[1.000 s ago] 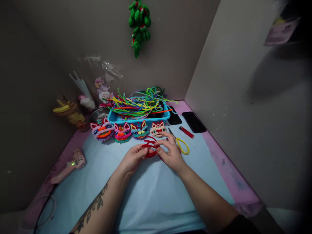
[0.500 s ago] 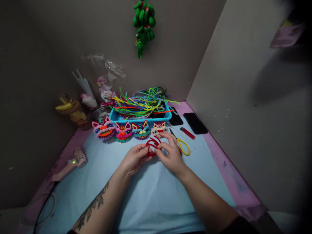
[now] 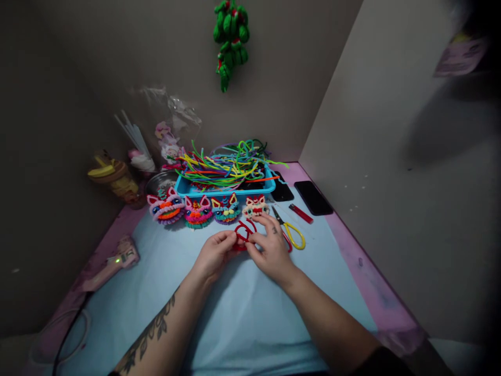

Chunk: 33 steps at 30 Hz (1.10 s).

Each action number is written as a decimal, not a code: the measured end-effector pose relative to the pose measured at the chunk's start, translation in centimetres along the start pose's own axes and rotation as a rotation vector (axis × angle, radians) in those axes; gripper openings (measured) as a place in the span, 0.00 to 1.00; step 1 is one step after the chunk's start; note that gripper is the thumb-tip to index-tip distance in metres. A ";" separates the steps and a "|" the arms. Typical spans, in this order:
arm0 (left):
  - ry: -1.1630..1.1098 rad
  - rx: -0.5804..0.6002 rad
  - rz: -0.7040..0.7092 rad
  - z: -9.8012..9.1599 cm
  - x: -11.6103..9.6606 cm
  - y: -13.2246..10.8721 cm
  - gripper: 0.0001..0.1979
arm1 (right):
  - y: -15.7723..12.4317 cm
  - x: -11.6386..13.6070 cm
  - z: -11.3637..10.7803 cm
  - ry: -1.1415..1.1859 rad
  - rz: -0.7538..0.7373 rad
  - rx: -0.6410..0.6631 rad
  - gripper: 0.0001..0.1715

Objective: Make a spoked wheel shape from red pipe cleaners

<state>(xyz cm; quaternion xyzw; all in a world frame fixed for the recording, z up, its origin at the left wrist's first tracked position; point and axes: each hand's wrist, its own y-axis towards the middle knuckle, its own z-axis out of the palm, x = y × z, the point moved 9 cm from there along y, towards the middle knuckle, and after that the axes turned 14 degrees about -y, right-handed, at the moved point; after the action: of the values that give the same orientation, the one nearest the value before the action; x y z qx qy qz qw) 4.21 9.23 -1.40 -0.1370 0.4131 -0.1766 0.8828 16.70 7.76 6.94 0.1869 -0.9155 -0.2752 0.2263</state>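
Note:
A red pipe cleaner point(image 3: 243, 230), bent into loops with loose ends pointing up, is held between my two hands above the blue cloth. My left hand point(image 3: 217, 254) pinches its left side between thumb and fingers. On the right side, my right hand point(image 3: 271, 249) grips it with thumb and index finger, the other fingers raised and curled. Scissors point(image 3: 294, 236) with one yellow and one red handle lie just right of my right hand, partly covered by it. Behind my hands sits a small cream and red lion-head figure point(image 3: 255, 207) made of pipe cleaners.
Several colourful lion heads point(image 3: 198, 211) line the front of a blue tray point(image 3: 225, 193) heaped with pipe cleaners point(image 3: 230, 167). A red lighter point(image 3: 301, 213) and a dark phone point(image 3: 313, 198) lie to the right. At left rests a pink glue gun point(image 3: 113, 262) with a cord.
My right hand has shifted slightly left and down, uncovering more of the scissors. The loops of the red pipe cleaner have changed shape a little between my fingers.

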 end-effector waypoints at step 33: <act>0.508 0.079 0.318 1.6 -3.0 -0.7 0.13 | 0.0 -0.6 -0.2 0.227 0.121 -0.008 0.04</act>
<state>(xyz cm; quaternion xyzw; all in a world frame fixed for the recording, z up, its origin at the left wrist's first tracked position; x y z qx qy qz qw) 3.52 10.03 1.94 0.0126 0.6299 -0.0807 0.7724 17.32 8.01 6.89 0.1604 -0.8924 -0.2419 0.3454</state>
